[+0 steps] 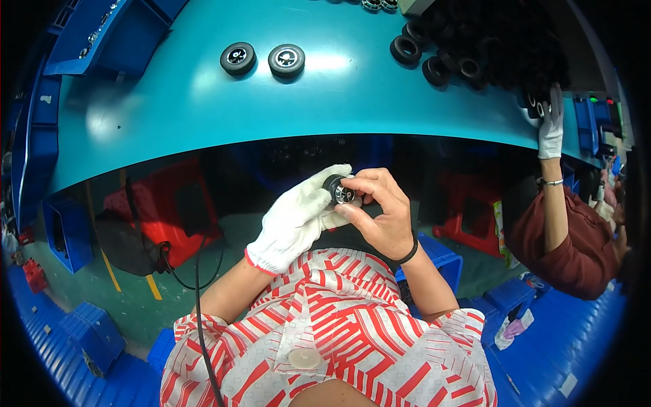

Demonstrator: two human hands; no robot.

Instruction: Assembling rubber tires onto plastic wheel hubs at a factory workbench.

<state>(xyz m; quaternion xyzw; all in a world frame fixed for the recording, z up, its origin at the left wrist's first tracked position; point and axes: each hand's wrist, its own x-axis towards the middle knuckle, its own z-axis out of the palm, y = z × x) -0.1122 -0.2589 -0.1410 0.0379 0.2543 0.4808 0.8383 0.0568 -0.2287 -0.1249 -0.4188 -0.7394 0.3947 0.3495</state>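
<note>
In front of my body, just off the near edge of the table, both hands meet at a small black toy tire (331,183). My left hand (290,216), in a white knit glove, is closed around the tire. A shiny black-and-silver hub (344,195) sits at the tire's opening. Bare fingers and thumb of my right hand (381,209) pinch this hub against the tire. I cannot tell how deep it sits. Beyond them on the table lie two wheels with hubs in them, a left one (238,58) and a right one (286,61).
Loose black tires (468,64) are heaped on the turquoise table (325,102) at the far right. A co-worker's gloved hand (551,129) reaches into that heap. Blue bins (129,41) stand at the far left. A black cable (198,298) hangs by my left arm.
</note>
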